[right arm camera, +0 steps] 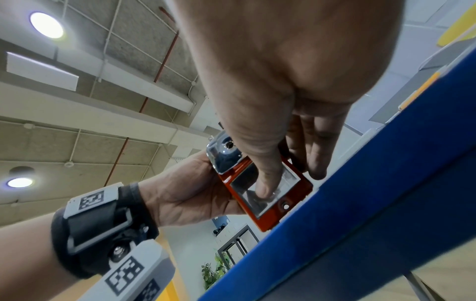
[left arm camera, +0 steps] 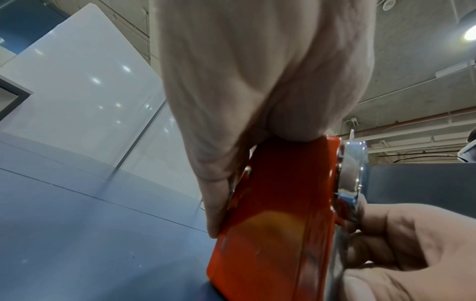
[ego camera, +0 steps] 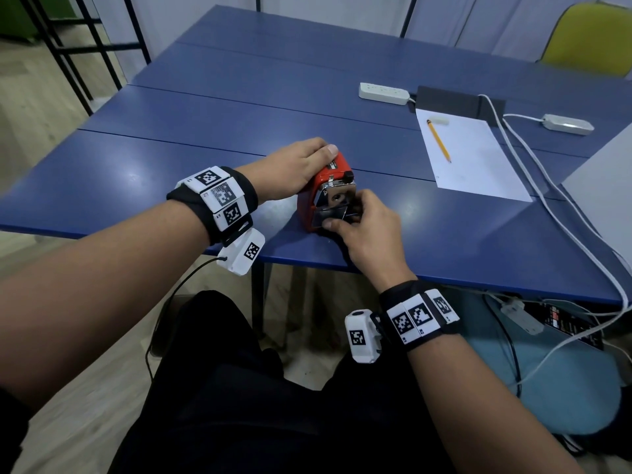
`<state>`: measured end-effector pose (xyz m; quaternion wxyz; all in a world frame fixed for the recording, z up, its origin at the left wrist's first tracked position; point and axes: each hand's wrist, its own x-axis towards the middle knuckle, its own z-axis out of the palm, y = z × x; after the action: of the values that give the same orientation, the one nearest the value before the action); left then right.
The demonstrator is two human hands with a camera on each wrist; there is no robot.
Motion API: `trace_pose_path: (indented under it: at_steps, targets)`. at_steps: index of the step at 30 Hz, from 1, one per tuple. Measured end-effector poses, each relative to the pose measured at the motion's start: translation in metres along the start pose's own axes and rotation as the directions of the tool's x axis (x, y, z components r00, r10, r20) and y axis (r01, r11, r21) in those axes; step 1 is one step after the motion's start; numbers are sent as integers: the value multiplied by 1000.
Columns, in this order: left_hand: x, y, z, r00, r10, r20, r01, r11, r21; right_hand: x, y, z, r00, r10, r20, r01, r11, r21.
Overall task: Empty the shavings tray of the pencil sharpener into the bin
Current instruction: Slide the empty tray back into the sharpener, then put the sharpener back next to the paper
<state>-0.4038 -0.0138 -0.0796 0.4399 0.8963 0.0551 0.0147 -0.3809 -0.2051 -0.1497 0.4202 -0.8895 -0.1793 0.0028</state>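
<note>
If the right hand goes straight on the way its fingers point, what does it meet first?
Probably the clear shavings tray in the red pencil sharpener: the right hand already touches it, its thumb on the tray front.

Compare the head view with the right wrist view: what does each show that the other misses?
Head view only: the pencil lying on a paper sheet, the power strip and cables on the blue table. Right wrist view only: the sharpener's clear shavings tray face-on, with the right hand's thumb on it. Both: the left hand gripping the red sharpener, the right hand at its front.
</note>
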Motion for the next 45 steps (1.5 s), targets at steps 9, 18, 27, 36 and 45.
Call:
trace_pose_path:
  at_steps: [9,18,27,36,45]
  targets:
    - [0,3,-3,998,13,58,-13,1000,6,-8,-5,0,999,-13,37,11,998,68]
    - [-20,-18,-19,1000,-12,-20,17,960,280,-9,-27,12,998,-33,-48,40,986,161]
    - [-34,-47,-3,961,-249,122,128,789,600,-4,-25,12,994,-32,-102,48,987,152]
    - [-43,-40,11,940,-286,189,82,723,686,13,-2,-19,990,17,-140,4,989,150]
    - [-46,-42,14,918,-342,201,102,694,713,65,19,-67,961,109,-255,-56,977,206]
